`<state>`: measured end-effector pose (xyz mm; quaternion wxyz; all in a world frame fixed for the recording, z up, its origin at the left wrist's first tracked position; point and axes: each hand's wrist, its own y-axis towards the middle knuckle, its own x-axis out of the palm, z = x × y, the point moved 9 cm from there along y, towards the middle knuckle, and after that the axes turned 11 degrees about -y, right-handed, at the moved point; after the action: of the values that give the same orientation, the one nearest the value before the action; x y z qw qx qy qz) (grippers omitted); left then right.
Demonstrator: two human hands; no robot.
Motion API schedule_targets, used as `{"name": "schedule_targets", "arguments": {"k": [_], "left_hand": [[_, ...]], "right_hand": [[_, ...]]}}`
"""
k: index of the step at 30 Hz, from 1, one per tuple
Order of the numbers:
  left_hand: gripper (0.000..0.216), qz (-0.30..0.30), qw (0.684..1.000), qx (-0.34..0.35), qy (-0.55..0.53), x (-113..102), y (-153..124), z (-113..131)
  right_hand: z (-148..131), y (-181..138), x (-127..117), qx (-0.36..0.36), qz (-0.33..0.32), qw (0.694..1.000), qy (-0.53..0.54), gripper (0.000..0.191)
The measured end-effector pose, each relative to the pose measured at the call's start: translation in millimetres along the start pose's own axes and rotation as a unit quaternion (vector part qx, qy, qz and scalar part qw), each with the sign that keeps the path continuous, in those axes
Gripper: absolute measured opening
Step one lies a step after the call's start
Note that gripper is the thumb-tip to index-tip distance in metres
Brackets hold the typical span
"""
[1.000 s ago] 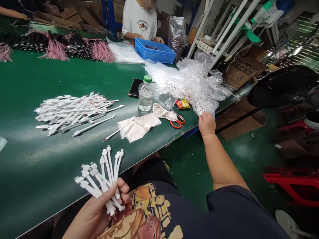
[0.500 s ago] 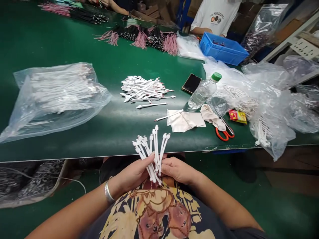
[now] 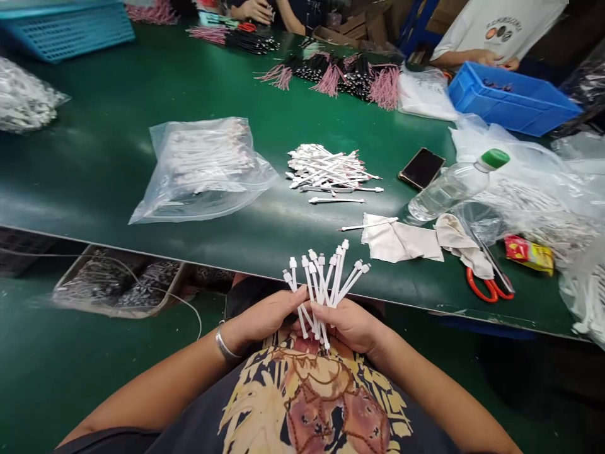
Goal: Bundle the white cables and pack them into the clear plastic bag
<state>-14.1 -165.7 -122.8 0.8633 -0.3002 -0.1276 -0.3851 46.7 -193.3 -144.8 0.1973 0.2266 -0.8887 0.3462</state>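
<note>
A fanned bunch of short white cables (image 3: 336, 277) with plug-like heads is between my two hands, over my lap at the table's near edge. My left hand (image 3: 276, 310) is closed on the bunch's left side, thumb against the stems. On the right side, my right hand (image 3: 353, 323) pinches several stems between thumb and fingers. The heads point up and away; the thin lower ends hang below the fingers. Beyond lies a loose pile of similar cables (image 3: 326, 167), with one single cable (image 3: 336, 200) in front of it.
A clear bag of white cables (image 3: 208, 164) lies left. Rightward are a cloth (image 3: 401, 243) with a cable across it, a phone (image 3: 422, 168), a lying bottle (image 3: 444, 189), orange-handled scissors (image 3: 489, 290) and a blue bin (image 3: 510, 101). Co-workers' hands (image 3: 258, 11) show across the table (image 3: 155, 82).
The view has swung left, so the table things sit further right. My right thumb now lies over the front of the cables, which are spread differently between both hands.
</note>
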Motion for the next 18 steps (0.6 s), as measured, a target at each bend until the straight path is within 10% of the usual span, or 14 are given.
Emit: {"name": "schedule_targets", "arguments": {"k": [18], "left_hand": [[0.044,0.064,0.996,-0.001,-0.067,-2.3,6.1,-12.6]], "right_hand": [[-4.1,-5.1,6.2,-0.084,-0.056,0.989,-0.110,0.039]]}}
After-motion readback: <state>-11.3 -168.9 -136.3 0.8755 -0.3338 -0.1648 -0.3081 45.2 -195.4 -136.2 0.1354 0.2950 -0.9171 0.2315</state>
